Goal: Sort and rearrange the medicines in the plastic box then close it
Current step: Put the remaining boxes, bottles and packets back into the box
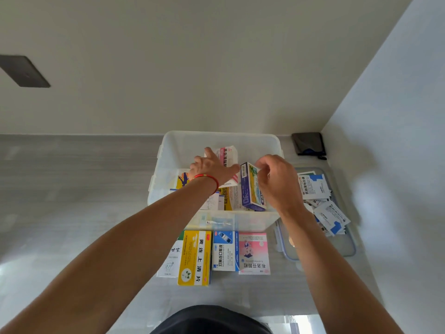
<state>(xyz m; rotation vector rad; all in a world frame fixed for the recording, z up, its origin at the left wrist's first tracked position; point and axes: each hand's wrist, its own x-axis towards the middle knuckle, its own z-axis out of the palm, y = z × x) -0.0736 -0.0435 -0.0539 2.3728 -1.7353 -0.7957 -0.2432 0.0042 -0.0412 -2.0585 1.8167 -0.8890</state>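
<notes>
Head view, nearest first: on the surface [72,189] in front of us we count four medicine cartons laid flat in a row, touching or just beside one another; a white carton [169,260] partly under the yellow carton [195,257], then a blue-and-white carton [225,251] and a pink carton [254,253]; these we judge already taken out and sorted. Just beyond them stands the clear plastic box [216,138], open, with several more cartons inside, too overlapped to count surely. Both hands are over it, apart; our left hand [212,166], a red cord on its wrist, rests with fairly straight fingers against a pink-and-white carton [227,156] standing in the box; our right hand [277,182] pinches a purple carton [251,186], held tilted above the box's near side. To the right lies one lid [346,247], flat on the surface, heaped with loose white-and-blue sachets [322,201], too many to count. Farthest, a dark pouch [308,143] sits in the corner. We judge the sorting about midway; refilling the box, clearing the lid and closing remain.
</notes>
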